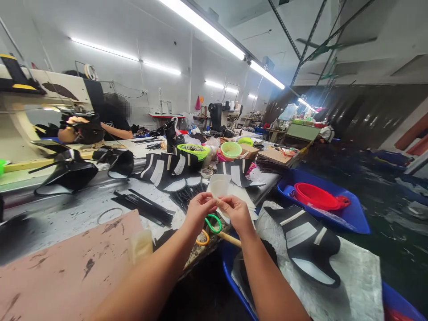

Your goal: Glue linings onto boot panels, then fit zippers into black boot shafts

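Observation:
My left hand [202, 206] and my right hand [236, 211] meet over the table's near right corner, thumbs and fingers pinched together. Between them they grip the lower edge of a thin cream sheet piece [220, 183] with a rounded top. More pale sheets [245, 198] lie behind and beside my right hand. Just under my hands are scissors with a green loop handle [213, 224] and an orange loop [203, 238]. A light wooden handle [230, 239] sticks out near my right wrist. Black strips [185, 196] lie behind my left hand.
Black boot uppers [163, 171] with white strips lie across the table; another upper [309, 240] rests on a white sack at right. A pinkish board [67, 267] covers the near left. Blue tubs [357, 209] stand beside the table. Another person [115, 118] works at far left.

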Motion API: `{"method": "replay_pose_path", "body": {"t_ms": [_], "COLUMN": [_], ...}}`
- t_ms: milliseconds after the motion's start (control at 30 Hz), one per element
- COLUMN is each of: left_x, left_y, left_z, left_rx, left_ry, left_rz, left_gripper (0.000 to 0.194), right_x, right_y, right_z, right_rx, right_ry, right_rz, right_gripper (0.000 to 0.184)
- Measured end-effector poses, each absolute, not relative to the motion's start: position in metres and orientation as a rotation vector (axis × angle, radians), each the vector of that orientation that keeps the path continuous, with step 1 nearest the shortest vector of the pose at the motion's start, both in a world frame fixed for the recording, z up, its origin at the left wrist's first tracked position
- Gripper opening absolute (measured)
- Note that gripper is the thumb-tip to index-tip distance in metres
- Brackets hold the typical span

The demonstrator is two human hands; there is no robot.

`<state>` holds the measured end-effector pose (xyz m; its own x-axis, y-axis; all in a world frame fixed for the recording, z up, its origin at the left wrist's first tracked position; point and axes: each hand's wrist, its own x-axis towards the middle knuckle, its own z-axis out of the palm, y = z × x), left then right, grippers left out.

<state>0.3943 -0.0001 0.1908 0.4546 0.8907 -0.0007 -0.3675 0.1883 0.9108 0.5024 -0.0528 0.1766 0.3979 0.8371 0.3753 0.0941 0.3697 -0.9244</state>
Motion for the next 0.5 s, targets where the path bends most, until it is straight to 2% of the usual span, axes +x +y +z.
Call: {"method": "replay_pose_path", "body": {"t_ms": [233,367,500], "left_x": [0.377,0.330,0.251], "left_y": [0.002,0.023,0.053], "left_z": [0.179,0.188,0.197], "left_rx": [1.122,1.284,1.369], "left_ry": [0.852,1.017,1.267], "left_rz": [1.122,1.198,1.198], "left_gripper": [0.016,0.016,0.022], "right_x": [0.470,0.484,0.533], "right_y": [-0.061,-0.058,-0.046], "right_z": [0.172,0.175,0.171], "right_rx": [-1.215,-1.225,-1.288], "right_ry": [-1.024,-0.861,-0.642], "right_rz": [0.283,0.104,0.014], "right_gripper": [0.020,0.024,0.034]}}
